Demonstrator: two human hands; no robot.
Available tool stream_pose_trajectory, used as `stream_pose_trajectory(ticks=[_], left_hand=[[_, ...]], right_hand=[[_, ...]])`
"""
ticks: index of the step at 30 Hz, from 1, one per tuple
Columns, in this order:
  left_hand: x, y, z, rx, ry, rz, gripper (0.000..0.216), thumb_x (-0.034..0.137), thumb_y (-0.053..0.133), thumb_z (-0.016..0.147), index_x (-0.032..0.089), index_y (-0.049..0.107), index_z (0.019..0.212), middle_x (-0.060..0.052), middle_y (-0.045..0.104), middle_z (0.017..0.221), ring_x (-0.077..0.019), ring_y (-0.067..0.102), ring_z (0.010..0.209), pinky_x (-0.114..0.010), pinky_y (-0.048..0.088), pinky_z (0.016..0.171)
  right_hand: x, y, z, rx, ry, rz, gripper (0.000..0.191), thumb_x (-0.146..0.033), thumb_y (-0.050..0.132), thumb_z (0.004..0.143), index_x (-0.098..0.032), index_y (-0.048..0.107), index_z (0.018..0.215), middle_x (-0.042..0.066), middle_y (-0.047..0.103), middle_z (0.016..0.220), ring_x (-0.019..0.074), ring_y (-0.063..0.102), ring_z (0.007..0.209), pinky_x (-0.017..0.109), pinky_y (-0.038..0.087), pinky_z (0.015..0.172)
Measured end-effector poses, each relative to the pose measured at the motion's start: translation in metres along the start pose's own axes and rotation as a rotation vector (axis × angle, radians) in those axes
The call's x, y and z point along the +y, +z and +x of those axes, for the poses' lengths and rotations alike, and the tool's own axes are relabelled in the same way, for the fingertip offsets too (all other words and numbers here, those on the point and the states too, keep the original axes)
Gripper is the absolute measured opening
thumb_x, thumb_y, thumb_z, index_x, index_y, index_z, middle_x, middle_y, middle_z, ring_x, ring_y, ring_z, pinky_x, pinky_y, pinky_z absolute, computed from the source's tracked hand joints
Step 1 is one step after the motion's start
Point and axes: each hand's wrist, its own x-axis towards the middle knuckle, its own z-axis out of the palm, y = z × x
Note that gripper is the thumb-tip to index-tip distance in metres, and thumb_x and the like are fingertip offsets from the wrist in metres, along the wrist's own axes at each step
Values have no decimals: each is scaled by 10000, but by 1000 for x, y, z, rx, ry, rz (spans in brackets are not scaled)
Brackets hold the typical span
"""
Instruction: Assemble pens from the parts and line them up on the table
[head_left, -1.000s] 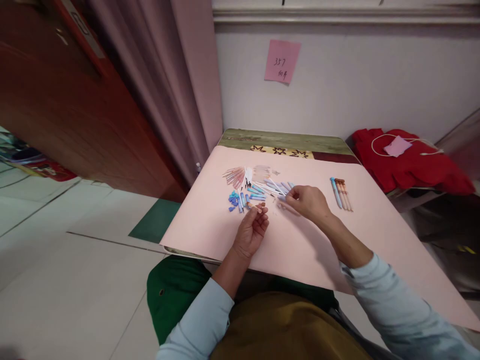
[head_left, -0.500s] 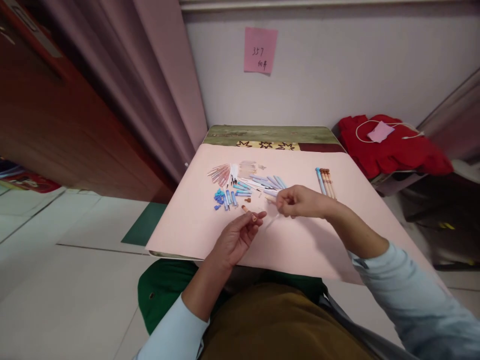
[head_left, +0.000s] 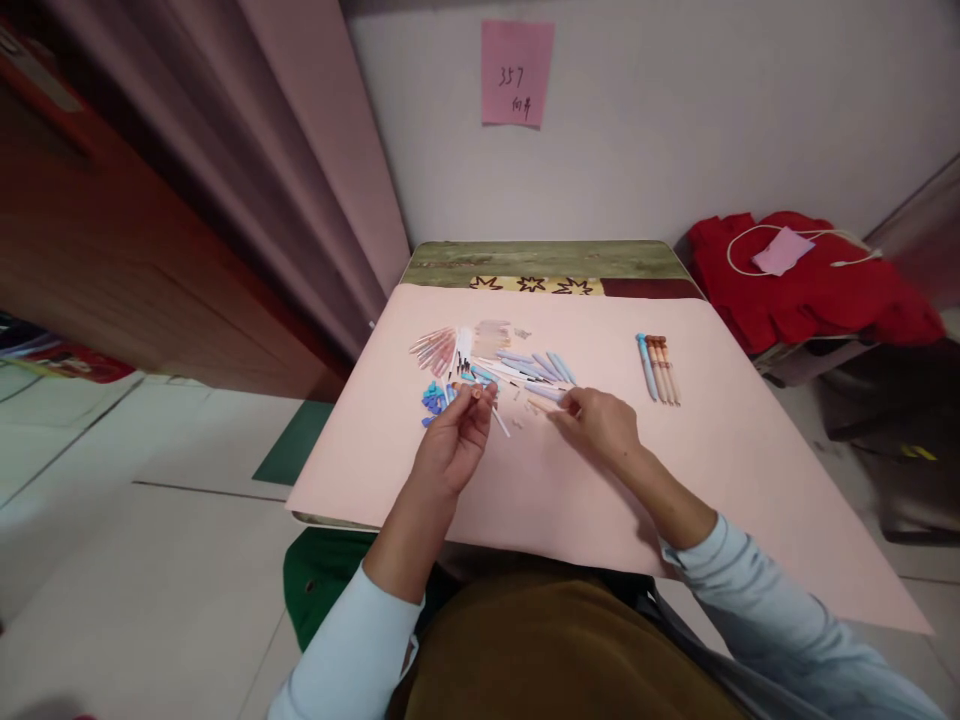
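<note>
My left hand [head_left: 456,440] is closed on a short orange-brown pen barrel [head_left: 476,393], its round end showing between thumb and fingers. Beside those fingers a thin white refill [head_left: 501,422] lies at a slant on the table. My right hand [head_left: 602,425] rests low over the table, fingers curled together at the end of a lilac pen barrel [head_left: 546,394]. A peach barrel [head_left: 541,407] lies just below it. What the right fingertips pinch, if anything, is hidden. Blue caps [head_left: 433,400] and blue pen parts lie behind my left hand.
Several pens [head_left: 657,370], one blue and the others brown, stand in a row at the right. Clear brownish tubes [head_left: 435,350] and lilac barrels [head_left: 555,366] lie further back. Pink paper [head_left: 570,500] covers the table. Red cloth [head_left: 817,300] lies beyond the right edge.
My left hand has moved left and up with the brown barrel, toward the blue parts. The right hand no longer holds up a thin pale stick and has come down near the loose barrels.
</note>
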Motion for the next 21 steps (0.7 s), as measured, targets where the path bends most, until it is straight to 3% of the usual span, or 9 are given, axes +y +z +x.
stream_pose_trajectory(ticks=[3, 6, 11, 13, 18, 21], left_hand=[[7, 15, 9, 26, 71, -45, 166, 91, 483, 964, 78, 635, 898, -86, 691, 844, -103, 713, 796, -100, 571, 637], [11, 25, 15, 22, 121, -84, 175, 93, 465, 972, 70, 638, 954, -102, 696, 889, -103, 713, 822, -101, 569, 663], [13, 35, 17, 1, 158, -129, 182, 103, 462, 980, 80, 627, 1053, -100, 699, 912, -93, 709, 792, -110, 568, 639], [12, 37, 15, -7, 157, -143, 185, 109, 447, 987, 75, 625, 1026, -95, 694, 889, -87, 705, 773, -101, 560, 631], [5, 29, 3, -14, 93, -94, 184, 112, 460, 980, 75, 634, 935, -92, 689, 871, -66, 679, 701, -95, 548, 601], [-1, 16, -1, -38, -34, -38, 177, 138, 501, 966, 79, 624, 854, -113, 692, 901, -31, 604, 576, -69, 474, 466]], right_hand=[[6, 13, -11, 53, -41, -56, 156, -355, 575, 855, -232, 669, 833, 35, 695, 898, 172, 609, 760, 263, 325, 603], [7, 7, -19, 66, 2, 54, 163, -349, 565, 851, -230, 660, 791, 23, 687, 803, 171, 597, 706, 269, 330, 586], [-9, -5, -43, -163, -41, 799, 326, -488, 609, 814, -211, 670, 975, 13, 664, 700, 171, 613, 654, 280, 461, 606], [-20, -2, -53, -198, -24, 973, 368, -497, 630, 792, -187, 664, 988, 28, 671, 711, 172, 622, 659, 293, 494, 629], [-31, 0, -54, -115, 18, 1073, 272, -425, 658, 753, -188, 623, 882, 31, 679, 717, 152, 604, 641, 282, 488, 631], [-30, -9, -32, -97, -2, 1168, 247, -381, 664, 720, -197, 583, 863, 11, 657, 724, 126, 563, 622, 249, 451, 591]])
